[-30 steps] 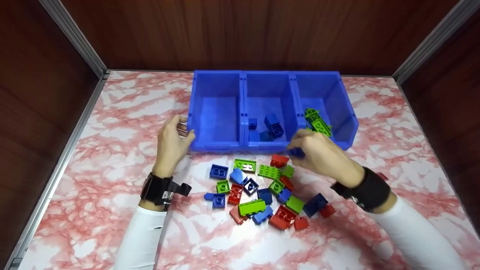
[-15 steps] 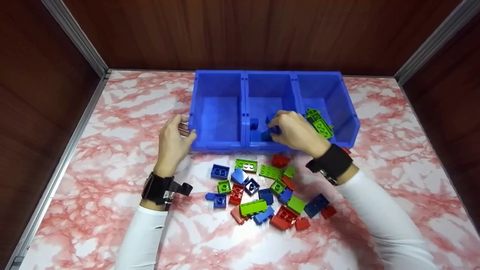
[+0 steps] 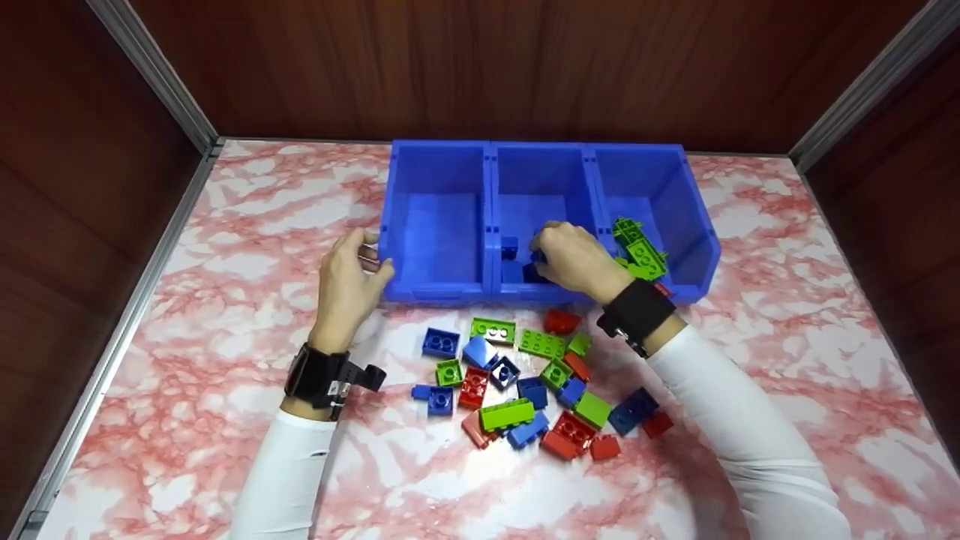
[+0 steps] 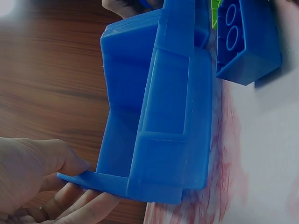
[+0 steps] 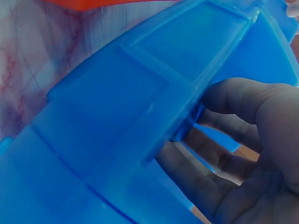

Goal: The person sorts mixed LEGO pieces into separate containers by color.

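Hidden brick: inside the middle compartment [image 3: 536, 206] of the blue plastic three-part bin [image 3: 435, 291] we see only a sliver of a dark blue plastic brick [image 5: 189, 125]; fingers and the bin's front wall cover the rest, so we cannot make out its full shape.
Right fingertips: we lose their very ends behind that wall in the right wrist view.
Cut-off edges: we see a large blue plastic brick [image 4: 252, 42] running off the top of the left wrist view, and a red-orange plastic piece [image 5: 98, 3] cropped at the top of the right wrist view.
Right grip: the right hand [image 3: 574, 259] is curled low in the middle compartment, and we see it pinching the dark blue brick between thumb and fingers.
Middle compartment neighbours: small blue plastic bricks [image 3: 509, 247] lie just beside its fingertips.
Left grip: the left hand [image 3: 349, 285] pinches the bin's left rim, thumb on one side, fingers on the other.
Right compartment: we find green plastic bricks [image 3: 643, 259], partly screened by the right wrist.
Pink-and-white marbled tabletop [image 3: 262, 195]: a scattered heap of red, green and blue plastic bricks [image 3: 532, 392] lies in front of the bin, near both grips.
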The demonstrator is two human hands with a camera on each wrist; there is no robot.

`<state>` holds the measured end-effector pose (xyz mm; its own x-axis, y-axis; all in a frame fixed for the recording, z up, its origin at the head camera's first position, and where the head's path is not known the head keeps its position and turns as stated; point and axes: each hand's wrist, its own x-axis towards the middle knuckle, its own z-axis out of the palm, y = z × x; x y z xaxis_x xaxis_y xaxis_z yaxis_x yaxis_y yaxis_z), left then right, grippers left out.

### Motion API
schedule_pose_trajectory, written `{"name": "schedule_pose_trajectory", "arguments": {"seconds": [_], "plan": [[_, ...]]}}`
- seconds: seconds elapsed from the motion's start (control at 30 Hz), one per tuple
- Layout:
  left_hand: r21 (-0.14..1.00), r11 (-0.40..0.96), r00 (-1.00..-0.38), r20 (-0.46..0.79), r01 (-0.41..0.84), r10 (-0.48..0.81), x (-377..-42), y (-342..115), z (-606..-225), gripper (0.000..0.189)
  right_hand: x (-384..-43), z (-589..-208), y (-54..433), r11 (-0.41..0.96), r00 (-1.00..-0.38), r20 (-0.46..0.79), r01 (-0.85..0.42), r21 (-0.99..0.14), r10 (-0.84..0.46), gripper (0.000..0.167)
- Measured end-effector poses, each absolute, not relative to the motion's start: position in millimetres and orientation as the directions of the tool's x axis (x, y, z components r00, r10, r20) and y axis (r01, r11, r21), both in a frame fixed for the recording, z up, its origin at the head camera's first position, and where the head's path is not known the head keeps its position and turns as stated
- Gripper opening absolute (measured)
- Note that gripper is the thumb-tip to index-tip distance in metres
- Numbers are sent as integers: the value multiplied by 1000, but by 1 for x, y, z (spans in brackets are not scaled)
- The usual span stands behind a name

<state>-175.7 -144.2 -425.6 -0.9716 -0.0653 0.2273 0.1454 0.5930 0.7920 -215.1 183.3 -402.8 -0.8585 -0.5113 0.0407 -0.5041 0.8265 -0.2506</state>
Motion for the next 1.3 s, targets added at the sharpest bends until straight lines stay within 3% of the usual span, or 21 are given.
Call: {"name": "schedule_pose_trajectory", "arguments": {"seconds": [0.3, 0.77, 1.0, 1.3], "plan": [[787, 600, -973, 222, 140, -65, -176, -144, -425, 31, -213, -404, 180, 832, -859, 16, -501, -236, -513, 25], [775, 610, -963, 262, 166, -71, -176, -145, -426, 29, -178, -368, 206, 782, -796, 268, -595, -184, -543, 29], [781, 604, -965, 252, 161, -69, -176, -144, -426, 30, -162, -359, 248, 819, -836, 363, -514, -256, -411, 31], [784, 600, -966, 247, 156, -71, -176, -144, -427, 30, -144, -362, 317, 829, -880, 471, -304, -470, -56, 27]]}}
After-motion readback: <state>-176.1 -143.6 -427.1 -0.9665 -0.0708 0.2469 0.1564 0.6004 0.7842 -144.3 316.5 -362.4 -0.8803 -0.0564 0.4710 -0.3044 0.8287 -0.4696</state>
